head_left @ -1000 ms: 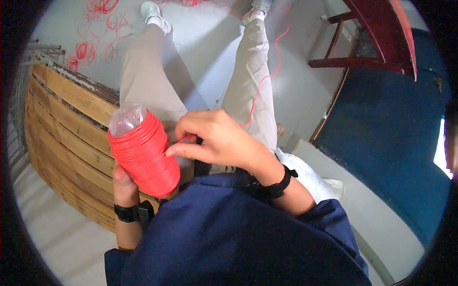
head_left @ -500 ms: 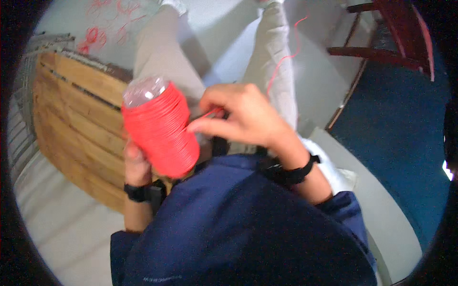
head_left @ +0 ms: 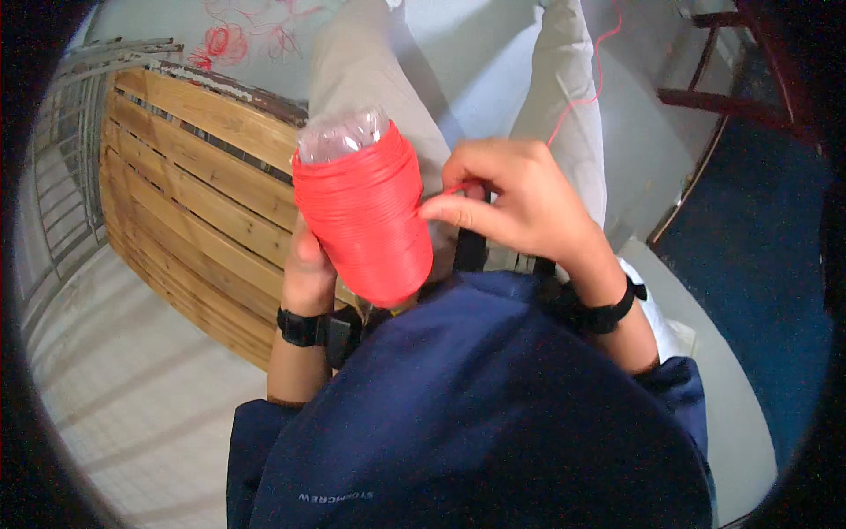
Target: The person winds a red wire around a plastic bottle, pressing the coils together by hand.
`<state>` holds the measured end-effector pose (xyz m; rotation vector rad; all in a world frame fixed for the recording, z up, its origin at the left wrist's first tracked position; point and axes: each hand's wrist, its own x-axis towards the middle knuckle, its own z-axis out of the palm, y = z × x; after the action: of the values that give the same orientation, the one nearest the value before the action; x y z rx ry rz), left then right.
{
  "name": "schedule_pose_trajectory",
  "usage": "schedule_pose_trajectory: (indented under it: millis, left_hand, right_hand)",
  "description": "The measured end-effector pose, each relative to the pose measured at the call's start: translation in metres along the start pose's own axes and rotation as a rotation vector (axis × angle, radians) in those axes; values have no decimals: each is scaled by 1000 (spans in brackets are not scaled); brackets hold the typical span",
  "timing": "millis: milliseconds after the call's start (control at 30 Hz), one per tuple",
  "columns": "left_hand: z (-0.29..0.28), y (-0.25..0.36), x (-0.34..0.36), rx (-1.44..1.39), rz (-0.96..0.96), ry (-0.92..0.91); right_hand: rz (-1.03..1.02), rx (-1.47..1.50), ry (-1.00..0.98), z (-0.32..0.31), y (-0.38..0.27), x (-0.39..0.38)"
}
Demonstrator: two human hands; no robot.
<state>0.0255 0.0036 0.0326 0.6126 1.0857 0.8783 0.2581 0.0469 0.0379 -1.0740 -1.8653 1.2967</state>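
A large spool of red cord [head_left: 357, 220], wound thickly round a core with clear crinkled plastic [head_left: 344, 132] showing at its top, is held upright over my lap in my left hand [head_left: 308, 269], which is mostly hidden behind it. My right hand [head_left: 498, 198] is at the spool's right side, thumb touching the windings, fingers curled on a strand of red cord [head_left: 597, 79] that trails up along my right leg.
A slatted wooden bench [head_left: 194, 203] stands at my left beside metal bars [head_left: 62, 176]. Tangled red cord [head_left: 225, 44] lies on the floor ahead. At the right are a dark red wooden frame [head_left: 705, 97], a blue surface [head_left: 740, 247] and a pale ledge [head_left: 723, 397].
Both hands and the spool appear further right and higher in the picture than a second ago, as does most of the surrounding room. Both grips look much the same.
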Motion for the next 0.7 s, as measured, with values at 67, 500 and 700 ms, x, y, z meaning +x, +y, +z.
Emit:
schedule_pose_trajectory:
  millis: [67,500,700]
  left_hand:
    - [1,-2,2,-13,2,12]
    - [-1,-6,9,-99,17,-13]
    - [-15,-16,5,-32,1,-29]
  right_hand:
    - [40,53,-9,0,-2,0]
    - [13,-4,18,-4,-1,2]
    - [5,20,16,0,1,2]
